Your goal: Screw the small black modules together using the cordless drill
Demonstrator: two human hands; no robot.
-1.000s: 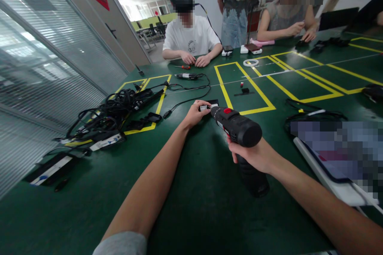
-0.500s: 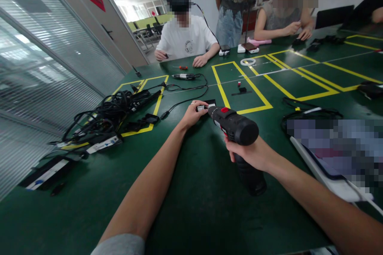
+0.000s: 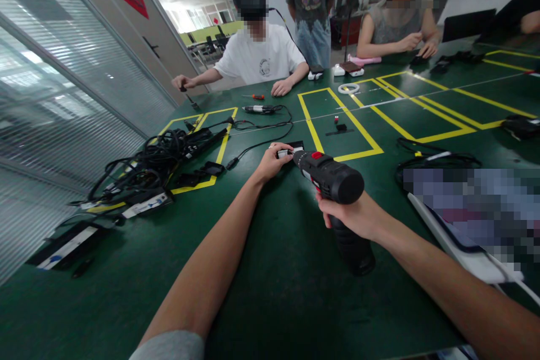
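My right hand (image 3: 343, 214) is wrapped round the grip of a black cordless drill (image 3: 331, 177) with red details. The drill points away and to the left, its chuck close to the fingertips of my left hand (image 3: 272, 162). Those fingers are closed on a small black-and-white box-like piece (image 3: 297, 147) lying on the green table (image 3: 278, 270). My hand covers much of that piece, so its kind does not show. Whether the drill's bit touches it, I cannot tell.
Tangled black cables (image 3: 160, 152) and black adapters lie at left. Beyond my hands are a corded pen-like tool (image 3: 258, 108), an orange screwdriver (image 3: 258, 97) and a tape roll (image 3: 349, 88). A blurred-out screen (image 3: 476, 214) sits at right. Other people are across the table.
My hands and the drill have stayed almost in place. Across the table, the person in white has stretched an arm out to the left, over a small upright object.
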